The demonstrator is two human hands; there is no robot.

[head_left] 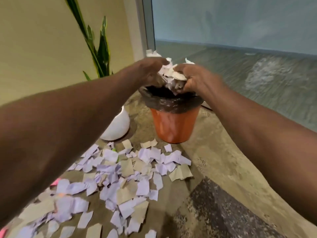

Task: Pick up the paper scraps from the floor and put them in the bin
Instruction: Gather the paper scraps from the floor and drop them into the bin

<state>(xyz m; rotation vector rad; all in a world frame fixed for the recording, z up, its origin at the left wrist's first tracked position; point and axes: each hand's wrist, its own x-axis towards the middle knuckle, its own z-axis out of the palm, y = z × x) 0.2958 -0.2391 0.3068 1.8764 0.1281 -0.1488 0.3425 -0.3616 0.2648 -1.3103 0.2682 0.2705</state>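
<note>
Both hands, left hand (151,73) and right hand (193,78), clutch a wad of paper scraps (169,73) in curled fingers above the orange bin (173,124); more litter the speckled floor (214,152) beside a cream wall (42,40).

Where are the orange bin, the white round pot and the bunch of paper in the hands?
Orange plastic bin (174,125): head view, front wall below the black liner.
White round plant pot (118,126): head view, bulging side.
Bunch of torn paper scraps (169,73): head view, middle between both hands.
</note>
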